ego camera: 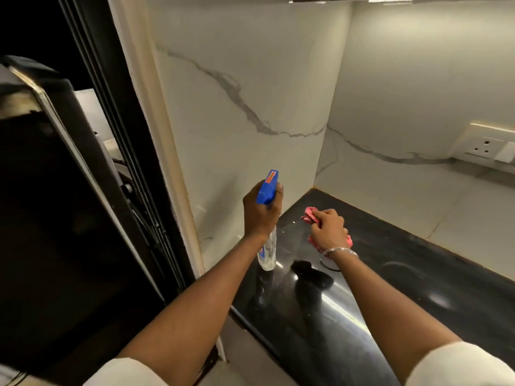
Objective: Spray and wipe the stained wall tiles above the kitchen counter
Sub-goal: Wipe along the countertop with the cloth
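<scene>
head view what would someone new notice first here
The blue-topped spray bottle stands out, gripped in the left hand close to the pale wall tiles. Beside it, the right hand clutches a pink cloth over the glossy black counter. A grey vein runs across the tiles behind.

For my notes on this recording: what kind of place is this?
Most likely a home kitchen: a glossy black counter, marble-look wall tiles above it, and a socket on the wall.
</scene>
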